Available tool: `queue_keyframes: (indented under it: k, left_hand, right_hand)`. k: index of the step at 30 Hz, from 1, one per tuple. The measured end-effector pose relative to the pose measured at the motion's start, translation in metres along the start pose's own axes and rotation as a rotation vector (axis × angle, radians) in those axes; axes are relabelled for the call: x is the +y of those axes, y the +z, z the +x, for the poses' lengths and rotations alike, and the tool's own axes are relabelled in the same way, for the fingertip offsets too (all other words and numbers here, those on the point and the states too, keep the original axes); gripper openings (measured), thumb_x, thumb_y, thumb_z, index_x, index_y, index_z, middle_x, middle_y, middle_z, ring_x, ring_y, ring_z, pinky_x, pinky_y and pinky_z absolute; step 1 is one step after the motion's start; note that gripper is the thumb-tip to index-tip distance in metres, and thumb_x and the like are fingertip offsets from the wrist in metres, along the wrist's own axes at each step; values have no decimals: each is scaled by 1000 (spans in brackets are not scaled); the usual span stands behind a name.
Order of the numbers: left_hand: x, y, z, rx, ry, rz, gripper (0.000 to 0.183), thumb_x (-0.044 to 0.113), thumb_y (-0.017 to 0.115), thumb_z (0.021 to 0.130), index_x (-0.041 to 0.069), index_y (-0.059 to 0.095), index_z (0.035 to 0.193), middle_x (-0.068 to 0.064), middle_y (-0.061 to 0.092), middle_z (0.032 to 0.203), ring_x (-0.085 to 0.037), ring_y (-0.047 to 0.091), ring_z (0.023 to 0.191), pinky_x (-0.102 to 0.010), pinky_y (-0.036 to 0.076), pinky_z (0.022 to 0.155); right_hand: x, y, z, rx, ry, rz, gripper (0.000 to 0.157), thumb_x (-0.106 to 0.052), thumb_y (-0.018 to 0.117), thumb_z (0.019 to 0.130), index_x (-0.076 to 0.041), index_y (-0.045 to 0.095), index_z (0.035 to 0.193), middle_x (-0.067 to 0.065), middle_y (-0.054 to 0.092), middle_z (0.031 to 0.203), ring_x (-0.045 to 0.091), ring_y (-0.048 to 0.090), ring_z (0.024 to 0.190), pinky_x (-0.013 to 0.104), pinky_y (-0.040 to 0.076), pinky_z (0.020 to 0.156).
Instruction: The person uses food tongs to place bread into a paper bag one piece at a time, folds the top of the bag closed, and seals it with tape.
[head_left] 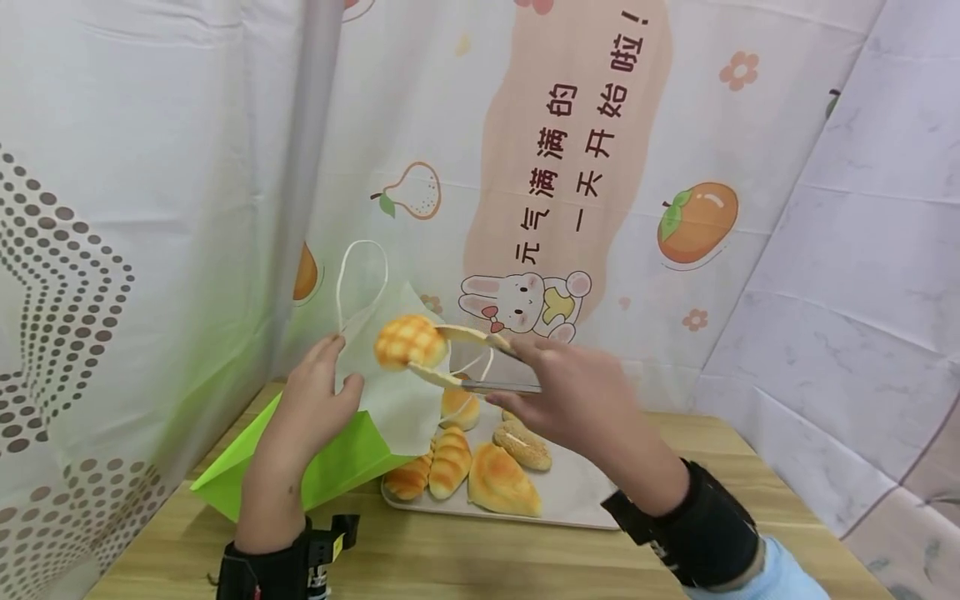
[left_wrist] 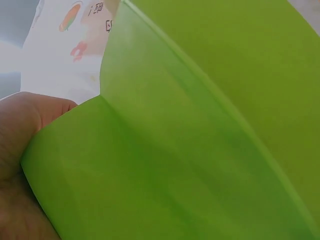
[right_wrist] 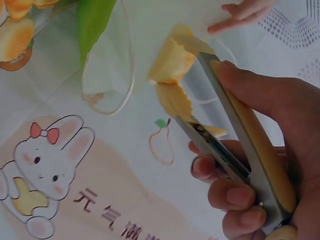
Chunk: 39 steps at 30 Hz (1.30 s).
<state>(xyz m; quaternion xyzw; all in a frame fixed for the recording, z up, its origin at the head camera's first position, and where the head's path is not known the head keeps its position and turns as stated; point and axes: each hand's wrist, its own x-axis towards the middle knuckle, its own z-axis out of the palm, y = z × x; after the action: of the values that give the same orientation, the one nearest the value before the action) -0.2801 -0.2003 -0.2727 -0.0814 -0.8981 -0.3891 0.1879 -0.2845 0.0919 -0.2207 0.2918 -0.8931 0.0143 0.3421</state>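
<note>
My right hand grips a pair of tongs with metal arms and pale yellow tips. Between those tips a round bun with a checkered golden top is held up in front of the bag's white inside. A green paper bag with white string handles leans tilted on the left of the table. At its rim is my left hand, thumb and fingers on either side of the bag's edge in the left wrist view. That view is filled by the green paper, and the fingertips are partly hidden behind it.
Right of the bag, a pale tray bears several breads, among them a striped roll, a flat golden bread and a seeded bun. All stand on a wooden table. Printed curtains hang behind and at both sides.
</note>
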Motion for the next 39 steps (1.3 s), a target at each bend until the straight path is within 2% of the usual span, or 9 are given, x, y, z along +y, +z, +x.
queue_keyframes:
  k: [3, 6, 11, 18, 23, 27, 32, 35, 39]
  left_hand:
    - [-2, -1, 0, -1, 2, -5, 63, 14, 43, 98, -12, 28, 154, -30, 23, 162, -51, 26, 146, -67, 31, 111]
    - [-3, -1, 0, -9, -1, -11, 63, 14, 43, 98, -11, 27, 155, -29, 22, 163, -51, 25, 147, -67, 32, 110]
    - [-4, -2, -1, -15, 7, -17, 62, 13, 43, 99, -12, 29, 154, -29, 22, 163, -50, 24, 147, -67, 29, 112]
    - [0, 1, -2, -31, 33, -33, 60, 13, 44, 100, -14, 31, 152, -31, 24, 161, -49, 25, 147, -62, 35, 108]
    - [3, 2, -4, -44, 35, -59, 60, 14, 44, 100, -13, 30, 153, -29, 23, 162, -47, 26, 148, -61, 37, 107]
    - [3, 0, -4, -50, 27, -69, 61, 14, 43, 100, -11, 30, 154, -27, 23, 163, -44, 33, 144, -59, 38, 103]
    - [1, -3, -6, -47, 22, -71, 61, 13, 43, 99, -9, 30, 155, -25, 23, 164, -39, 41, 129, -53, 39, 93]
    - [0, -5, -6, -60, 12, -82, 61, 13, 43, 100, -8, 29, 155, -24, 21, 165, -32, 56, 98, -51, 39, 93]
    - [-2, -8, -6, -72, -9, -87, 62, 13, 42, 100, -7, 27, 157, -23, 19, 166, -20, 38, 56, -48, 41, 90]
  right_hand:
    - [-13, 3, 17, -83, -40, -25, 51, -57, 84, 75, -19, 75, 108, -6, 73, 86, 11, 58, 58, 24, 36, 43]
    - [-24, 10, 37, -184, -58, -58, 43, -58, 83, 76, -19, 69, 85, -9, 57, 64, 10, 49, 53, 26, 35, 43]
    - [-42, 25, 76, -350, -44, -140, 50, -62, 79, 78, -20, 55, 63, -8, 39, 55, 12, 43, 54, 27, 35, 42]
    - [-67, 53, 123, -535, -51, -242, 55, -72, 71, 77, -19, 58, 72, -6, 50, 68, 13, 51, 64, 30, 48, 52]
    - [-78, 81, 134, -537, -93, -257, 51, -69, 75, 76, -19, 70, 83, -7, 59, 71, 12, 59, 73, 34, 55, 84]
    - [-84, 105, 134, -537, -81, -290, 50, -69, 77, 74, -20, 73, 85, -7, 63, 74, 12, 60, 71, 34, 53, 75]
    - [-87, 130, 137, -559, -83, -348, 49, -70, 75, 75, -22, 69, 84, -9, 62, 75, 11, 58, 70, 31, 51, 68]
    - [-86, 140, 139, -568, -72, -353, 48, -68, 76, 76, -21, 69, 85, -9, 61, 74, 11, 58, 72, 31, 51, 69]
    - [-85, 147, 143, -573, -53, -344, 48, -67, 78, 74, -20, 70, 83, -8, 60, 73, 12, 58, 74, 31, 49, 70]
